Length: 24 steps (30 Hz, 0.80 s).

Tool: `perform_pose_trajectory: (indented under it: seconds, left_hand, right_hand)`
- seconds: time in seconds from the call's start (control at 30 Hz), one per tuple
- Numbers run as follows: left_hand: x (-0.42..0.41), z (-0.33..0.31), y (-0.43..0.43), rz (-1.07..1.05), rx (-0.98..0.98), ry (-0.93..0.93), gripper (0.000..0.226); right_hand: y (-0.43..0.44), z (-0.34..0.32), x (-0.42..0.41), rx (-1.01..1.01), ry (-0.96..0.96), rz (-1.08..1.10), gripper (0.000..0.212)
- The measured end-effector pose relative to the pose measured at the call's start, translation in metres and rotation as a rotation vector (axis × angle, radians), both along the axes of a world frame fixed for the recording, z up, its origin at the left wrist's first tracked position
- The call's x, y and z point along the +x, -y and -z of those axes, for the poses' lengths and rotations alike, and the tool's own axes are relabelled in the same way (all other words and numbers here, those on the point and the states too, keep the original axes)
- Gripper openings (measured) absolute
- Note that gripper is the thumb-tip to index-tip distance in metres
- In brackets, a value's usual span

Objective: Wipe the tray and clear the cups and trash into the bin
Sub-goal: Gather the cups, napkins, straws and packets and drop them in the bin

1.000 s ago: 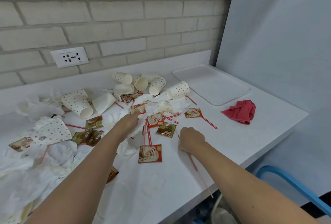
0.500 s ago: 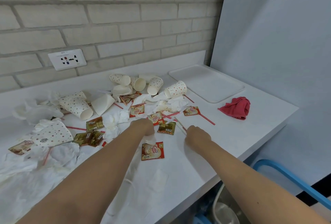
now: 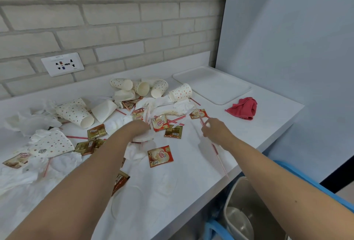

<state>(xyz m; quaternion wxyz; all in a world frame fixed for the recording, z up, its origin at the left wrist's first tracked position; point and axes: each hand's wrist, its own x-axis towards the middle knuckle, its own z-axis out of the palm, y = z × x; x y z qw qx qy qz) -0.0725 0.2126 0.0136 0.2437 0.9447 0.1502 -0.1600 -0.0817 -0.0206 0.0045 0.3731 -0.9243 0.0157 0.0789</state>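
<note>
A white counter (image 3: pixel 201 165) is littered with dotted paper cups (image 3: pixel 181 91), crumpled napkins (image 3: pixel 63 163), creamer and coffee sachets (image 3: pixel 160 156) and red-striped straws (image 3: pixel 179 120). My left hand (image 3: pixel 140 129) is closed over a white napkin and straws in the middle of the mess. My right hand (image 3: pixel 216 131) pinches a long red-striped straw (image 3: pixel 219 156) that trails back over the counter edge. An empty white tray (image 3: pixel 212 84) lies at the far right corner, with a red cloth (image 3: pixel 243 108) beside it. A metal bin (image 3: pixel 243 211) stands below the counter edge.
A brick wall with a socket plate (image 3: pixel 62 64) runs behind the counter. A pale blue panel (image 3: pixel 287 48) closes the right side. A blue chair frame (image 3: pixel 310 180) stands by the bin under my right arm.
Both hands have moved away from me, deeper into the litter. The right hand now holds the straw lifted off the counter. The left hand has gathered a napkin.
</note>
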Motion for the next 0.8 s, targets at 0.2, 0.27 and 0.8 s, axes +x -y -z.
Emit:
perform_pose_trajectory:
  seconds: [0.2, 0.27, 0.8]
  left_hand:
    - [-0.004, -0.026, -0.013, -0.16, -0.345, 0.167, 0.017]
    - [-0.009, -0.033, -0.01, -0.169, -0.412, 0.216, 0.019]
    - [-0.085, 0.031, 0.242, 0.394, -0.58, 0.202, 0.03]
  right_hand:
    - [0.005, -0.013, 0.002, 0.271, 0.096, 0.095, 0.011]
    - [0.006, -0.021, -0.001, 0.271, 0.136, 0.091, 0.012]
    - [0.153, 0.065, -0.064, 0.348, 0.241, 0.256, 0.01]
